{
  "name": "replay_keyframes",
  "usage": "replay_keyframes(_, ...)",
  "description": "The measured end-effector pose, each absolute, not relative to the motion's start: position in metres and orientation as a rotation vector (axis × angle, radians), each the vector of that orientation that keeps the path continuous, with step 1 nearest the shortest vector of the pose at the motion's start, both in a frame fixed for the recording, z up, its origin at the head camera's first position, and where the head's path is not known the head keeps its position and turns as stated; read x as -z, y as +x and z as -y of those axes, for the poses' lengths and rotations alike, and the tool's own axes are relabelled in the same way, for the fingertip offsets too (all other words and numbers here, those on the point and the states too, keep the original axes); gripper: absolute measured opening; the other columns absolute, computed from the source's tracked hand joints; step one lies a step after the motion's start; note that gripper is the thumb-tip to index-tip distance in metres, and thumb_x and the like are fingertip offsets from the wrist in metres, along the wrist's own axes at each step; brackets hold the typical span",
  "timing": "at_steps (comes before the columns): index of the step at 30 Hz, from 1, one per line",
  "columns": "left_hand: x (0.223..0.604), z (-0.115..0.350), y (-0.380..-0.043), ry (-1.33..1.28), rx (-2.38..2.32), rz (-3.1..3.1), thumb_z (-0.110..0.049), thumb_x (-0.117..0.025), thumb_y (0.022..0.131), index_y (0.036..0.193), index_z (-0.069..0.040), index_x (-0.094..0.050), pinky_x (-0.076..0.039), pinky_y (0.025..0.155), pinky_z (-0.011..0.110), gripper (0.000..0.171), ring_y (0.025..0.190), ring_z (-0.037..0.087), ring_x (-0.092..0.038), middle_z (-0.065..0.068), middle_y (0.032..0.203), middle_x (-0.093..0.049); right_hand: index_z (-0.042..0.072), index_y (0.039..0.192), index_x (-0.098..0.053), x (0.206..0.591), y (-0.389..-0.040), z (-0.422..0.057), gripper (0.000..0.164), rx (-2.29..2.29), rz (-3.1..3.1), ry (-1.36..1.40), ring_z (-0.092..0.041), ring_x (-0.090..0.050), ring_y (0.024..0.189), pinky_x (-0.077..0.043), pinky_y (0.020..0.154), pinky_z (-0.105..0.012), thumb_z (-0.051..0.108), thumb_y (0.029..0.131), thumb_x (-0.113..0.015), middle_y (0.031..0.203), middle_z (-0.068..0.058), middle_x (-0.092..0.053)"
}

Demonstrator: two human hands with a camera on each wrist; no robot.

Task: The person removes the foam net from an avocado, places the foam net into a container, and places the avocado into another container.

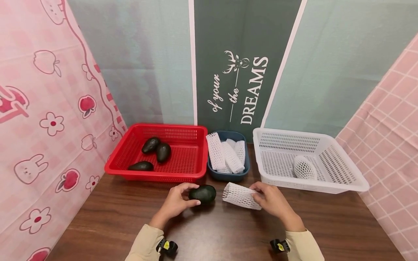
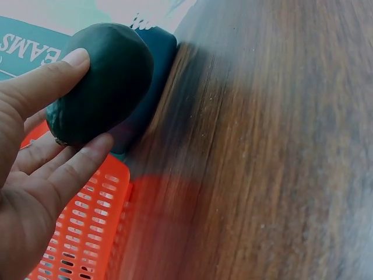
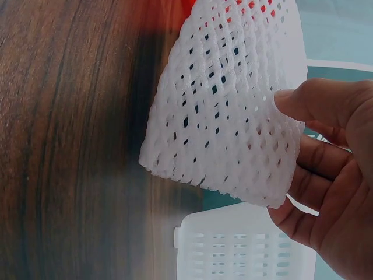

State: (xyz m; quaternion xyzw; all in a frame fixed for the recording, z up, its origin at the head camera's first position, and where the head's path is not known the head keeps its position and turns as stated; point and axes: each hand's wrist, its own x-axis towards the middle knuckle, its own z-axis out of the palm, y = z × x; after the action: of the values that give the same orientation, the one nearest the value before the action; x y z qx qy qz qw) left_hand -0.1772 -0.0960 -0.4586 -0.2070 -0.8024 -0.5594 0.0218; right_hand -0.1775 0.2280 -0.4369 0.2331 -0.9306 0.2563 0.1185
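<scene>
A dark green avocado [image 1: 204,194] is gripped by my left hand [image 1: 177,199], its thumb on the near side and fingers behind. In the left wrist view the avocado [image 2: 108,81] is held at its narrower end between thumb and fingertips. My right hand [image 1: 271,199] pinches a white foam net sleeve [image 1: 241,196] by its right end. The sleeve's other end gapes toward the avocado, with a small space between them. Up close in the right wrist view, the thumb presses the mesh of the sleeve [image 3: 227,111] against the fingers.
On the left a red basket [image 1: 156,176] holds 3 avocados. A blue bin [image 1: 228,177] with several foam sleeves [image 1: 232,157] stands in the middle. The white basket [image 1: 313,186] on the right contains one sleeved fruit [image 1: 304,168]. All stand on a brown wooden table [image 1: 215,235].
</scene>
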Motion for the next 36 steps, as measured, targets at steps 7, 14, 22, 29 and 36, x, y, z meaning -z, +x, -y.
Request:
replay_keyframes(7, 0.455, 0.097, -0.175, -0.649, 1.736, 2.491, -0.005, -0.076, 0.062, 0.101, -0.004, -0.060, -0.047, 0.067, 0.036, 0.042, 0.083, 0.024, -0.056, 0.007, 0.098, -0.058, 0.017, 0.083, -0.059, 0.437, -0.177, -0.228, 0.017, -0.737, 2.703, 0.693, 0.001, -0.043, 0.054, -0.039, 0.053, -0.023, 0.007, 0.071, -0.067, 0.069, 0.015, -0.051)
replay_keyframes(14, 0.474, 0.101, -0.182, -0.666, 1.743, 2.481, -0.013, -0.078, 0.060, 0.101, -0.013, -0.060, -0.048, 0.064, 0.028, 0.044, 0.080, 0.019, -0.057, -0.001, 0.097, -0.058, 0.015, 0.082, -0.059, 0.429, -0.182, -0.229, 0.017, -0.731, 2.635, 0.732, -0.002, -0.045, 0.059, -0.040, 0.053, -0.023, 0.006, 0.070, -0.067, 0.071, 0.013, -0.054)
replay_keyframes(22, 0.447, 0.111, -0.172, -0.676, 1.694, 2.447, -0.002, -0.076, 0.060, 0.099, -0.001, -0.059, -0.048, 0.064, 0.037, 0.042, 0.077, 0.028, -0.057, 0.011, 0.095, -0.058, 0.011, 0.084, -0.062, 0.404, -0.198, -0.224, 0.014, -0.773, 2.577, 0.727, -0.008, -0.048, 0.065, -0.041, 0.055, -0.027, 0.005, 0.071, -0.066, 0.076, 0.006, -0.053)
replay_keyframes(29, 0.436, 0.118, -0.164, -0.627, 1.690, 2.469, 0.001, -0.075, 0.061, 0.099, 0.001, -0.059, -0.047, 0.066, 0.038, 0.042, 0.077, 0.029, -0.058, 0.014, 0.094, -0.058, 0.003, 0.091, -0.062, 0.389, -0.220, -0.216, 0.017, -0.956, 2.615, 0.468, -0.014, -0.049, 0.063, -0.043, 0.054, -0.027, 0.010, 0.076, -0.064, 0.073, -0.002, -0.055)
replay_keyframes(36, 0.436, 0.125, -0.163, -0.588, 1.690, 2.476, 0.000, -0.075, 0.061, 0.100, 0.001, -0.059, -0.047, 0.066, 0.038, 0.042, 0.079, 0.028, -0.058, 0.013, 0.095, -0.058, 0.000, 0.095, -0.062, 0.388, -0.250, -0.212, 0.023, -1.176, 2.639, 0.211, -0.019, -0.053, 0.070, -0.044, 0.058, -0.029, 0.015, 0.077, -0.063, 0.081, -0.010, -0.061)
